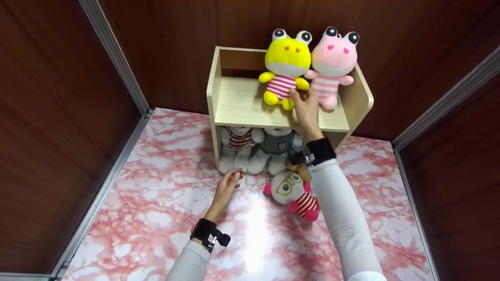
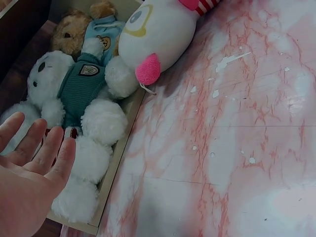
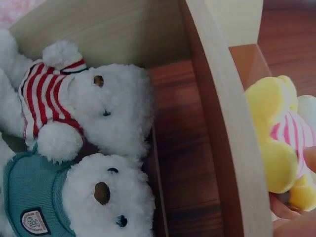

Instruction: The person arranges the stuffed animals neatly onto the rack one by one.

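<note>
On the shelf's upper level sits a yellow frog plush toy [image 1: 287,58] in a pink-striped outfit. My right hand [image 1: 306,107] pinches its lower body at the side; the right wrist view shows only part of that hand beside the yellow plush [image 3: 276,143]. Close against it on the right sits a pink frog plush [image 1: 334,58]. My left hand [image 1: 226,191] is low in front of the shelf, holding nothing, fingers extended. In the left wrist view the left hand [image 2: 29,182] is near white teddy bears [image 2: 49,79] in the lower compartment.
The wooden shelf [image 1: 213,89] stands against a brown wall. Its lower level holds a striped-shirt bear [image 3: 113,108], a green-clad bear [image 3: 34,192] and a brown bear [image 2: 71,32]. A panda plush [image 1: 291,187] with glasses lies on the pink marbled floor [image 1: 156,175] in front.
</note>
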Tool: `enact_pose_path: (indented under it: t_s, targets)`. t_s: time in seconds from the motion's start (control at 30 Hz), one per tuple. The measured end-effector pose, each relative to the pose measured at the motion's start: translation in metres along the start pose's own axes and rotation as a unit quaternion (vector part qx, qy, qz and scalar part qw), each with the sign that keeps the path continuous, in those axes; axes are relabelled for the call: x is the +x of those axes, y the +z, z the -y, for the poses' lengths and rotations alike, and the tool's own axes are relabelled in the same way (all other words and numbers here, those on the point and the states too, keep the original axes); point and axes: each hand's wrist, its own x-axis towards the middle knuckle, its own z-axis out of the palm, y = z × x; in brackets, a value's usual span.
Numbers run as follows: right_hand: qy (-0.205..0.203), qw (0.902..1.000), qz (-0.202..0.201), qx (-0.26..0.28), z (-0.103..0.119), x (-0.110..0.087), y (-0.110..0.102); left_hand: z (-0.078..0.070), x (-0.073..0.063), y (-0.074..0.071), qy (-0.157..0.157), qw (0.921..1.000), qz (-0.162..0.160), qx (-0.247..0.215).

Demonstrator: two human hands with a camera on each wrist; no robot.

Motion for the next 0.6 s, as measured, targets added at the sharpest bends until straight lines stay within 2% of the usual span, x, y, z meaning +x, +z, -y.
enact_pose_path:
  t_s: [0.1,0.2,0.37,0.47,0.6]
  targets:
    - [-0.002,0.9993,0.009,0.037,0.003,-0.008,-0.01,0.0,0.003,0.002,0.004,1.0,0.002,-0.006]
    - [-0.005,0.999,0.006,0.044,0.005,-0.019,-0.021,0.0,0.005,0.005,0.005,1.0,0.003,-0.007]
    - [-0.07,0.9973,-0.018,0.012,0.005,-0.04,-0.036,0.001,0.007,0.007,-0.004,1.0,0.001,-0.002]
    - [-0.104,0.9936,-0.033,0.029,0.003,-0.055,-0.044,0.002,0.007,0.007,-0.009,1.0,0.002,0.005]
    - [-0.128,0.988,-0.031,0.081,-0.003,-0.076,-0.055,0.003,0.008,0.008,-0.008,1.0,0.004,0.002]
